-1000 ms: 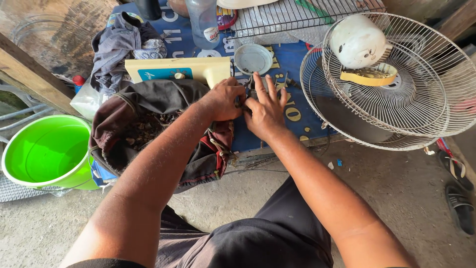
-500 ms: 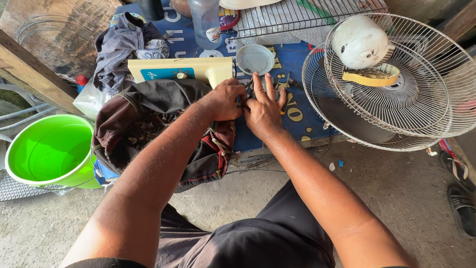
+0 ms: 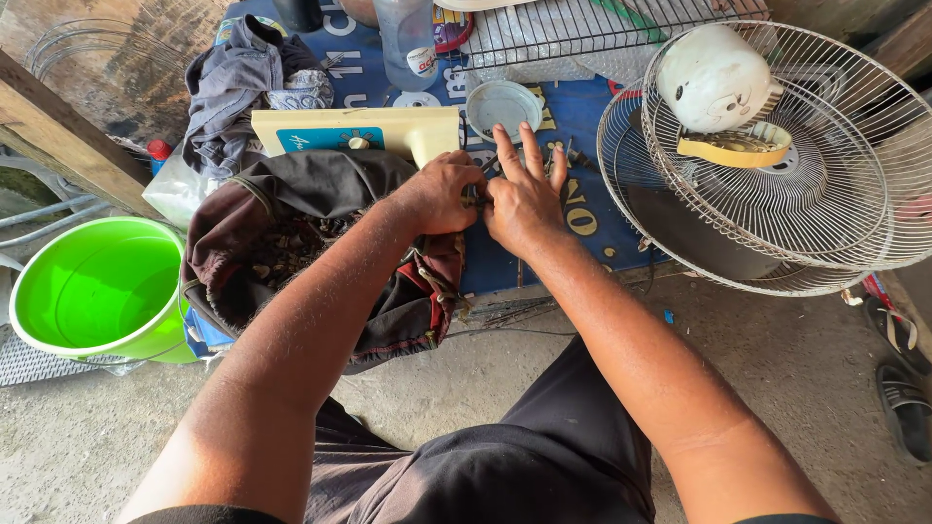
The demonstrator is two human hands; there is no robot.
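My left hand (image 3: 442,189) is closed in a fist around a small dark part (image 3: 475,196), just beyond the rim of an open dark cloth bag (image 3: 291,243). My right hand (image 3: 524,194) meets it from the right, three fingers stretched flat and apart over the blue printed board (image 3: 573,107). Its thumb is hidden against the part, so its grip is unclear. A cream plastic fan base (image 3: 359,131) lies right behind my left hand. Several small metal bits (image 3: 568,155) lie by my right fingertips.
Two wire fan guards (image 3: 777,223) lie at the right, with a white motor housing (image 3: 714,78) and a yellow piece (image 3: 738,146) on them. A small grey dish (image 3: 503,102), a plastic bottle (image 3: 406,44), crumpled cloth (image 3: 248,82), a green bucket (image 3: 92,291) and sandals (image 3: 903,388) are around.
Both hands stay together at the same spot by the bag. The fingers of my right hand have straightened a little.
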